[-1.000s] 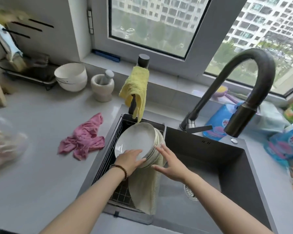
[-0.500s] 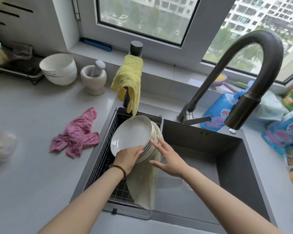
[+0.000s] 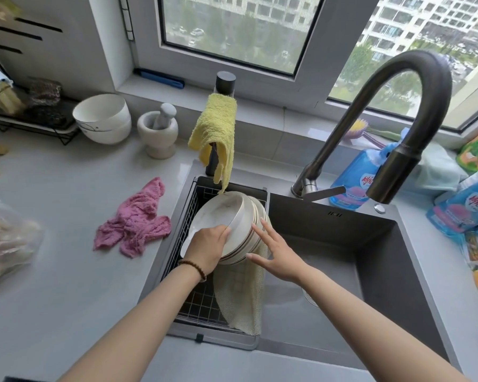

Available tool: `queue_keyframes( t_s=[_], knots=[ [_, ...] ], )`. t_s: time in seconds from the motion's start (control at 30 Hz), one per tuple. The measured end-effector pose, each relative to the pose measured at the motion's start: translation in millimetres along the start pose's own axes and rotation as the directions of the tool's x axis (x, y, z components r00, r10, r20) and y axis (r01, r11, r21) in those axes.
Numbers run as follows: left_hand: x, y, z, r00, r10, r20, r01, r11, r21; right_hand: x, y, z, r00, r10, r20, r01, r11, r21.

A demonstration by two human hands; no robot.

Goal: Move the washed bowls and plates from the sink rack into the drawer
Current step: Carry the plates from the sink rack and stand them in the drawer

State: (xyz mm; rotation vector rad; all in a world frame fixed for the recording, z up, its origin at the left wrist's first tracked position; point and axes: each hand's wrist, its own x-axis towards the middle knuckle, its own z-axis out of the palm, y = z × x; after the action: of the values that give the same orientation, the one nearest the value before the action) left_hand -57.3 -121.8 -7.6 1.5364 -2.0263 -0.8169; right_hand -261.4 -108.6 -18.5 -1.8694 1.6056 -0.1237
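Note:
A stack of white bowls and plates (image 3: 233,216) leans on edge in the black wire sink rack (image 3: 189,213) at the sink's left side. My left hand (image 3: 209,248) grips the near rim of the front white bowl, thumb over the rim. My right hand (image 3: 273,250) has its fingers spread and touches the right side of the stack. A beige mesh cloth (image 3: 242,301) hangs under the stack, over the rack's edge. No drawer is in view.
A dark sink basin (image 3: 329,271) lies to the right under a tall black faucet (image 3: 406,128). A yellow cloth (image 3: 218,133) hangs just behind the rack. A pink rag (image 3: 134,220), white bowls (image 3: 102,121) and a mortar (image 3: 158,133) sit on the left counter. Blue detergent packs (image 3: 464,210) are at right.
My left hand has closed over the front bowl's rim and tilted that bowl away from the stack. My right hand stays against the stack's right side.

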Motion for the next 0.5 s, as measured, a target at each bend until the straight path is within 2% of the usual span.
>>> queue_keyframes(
  t_s=[0.13,0.33,0.43,0.5],
  knots=[
    [-5.0,4.8,-12.0,1.0,0.022,-0.01,-0.022,0.999,-0.03,-2.0,-7.3,-0.8,1.0,0.023,-0.015,-0.022,0.999,0.041],
    [-23.1,15.5,-29.9,0.995,0.025,-0.101,-0.039,0.989,-0.139,-14.7,-35.0,2.8,0.998,0.019,-0.052,-0.013,0.992,0.126],
    [-40.0,24.8,-41.2,0.989,-0.014,-0.146,-0.014,0.983,-0.184,-26.5,-57.1,7.9,0.999,-0.023,-0.024,0.029,0.961,0.276],
    [-57.8,33.6,-51.0,0.981,-0.047,-0.186,0.0,0.97,-0.241,-37.8,-72.9,10.1,0.998,-0.055,0.002,0.049,0.905,0.423]
  ],
)
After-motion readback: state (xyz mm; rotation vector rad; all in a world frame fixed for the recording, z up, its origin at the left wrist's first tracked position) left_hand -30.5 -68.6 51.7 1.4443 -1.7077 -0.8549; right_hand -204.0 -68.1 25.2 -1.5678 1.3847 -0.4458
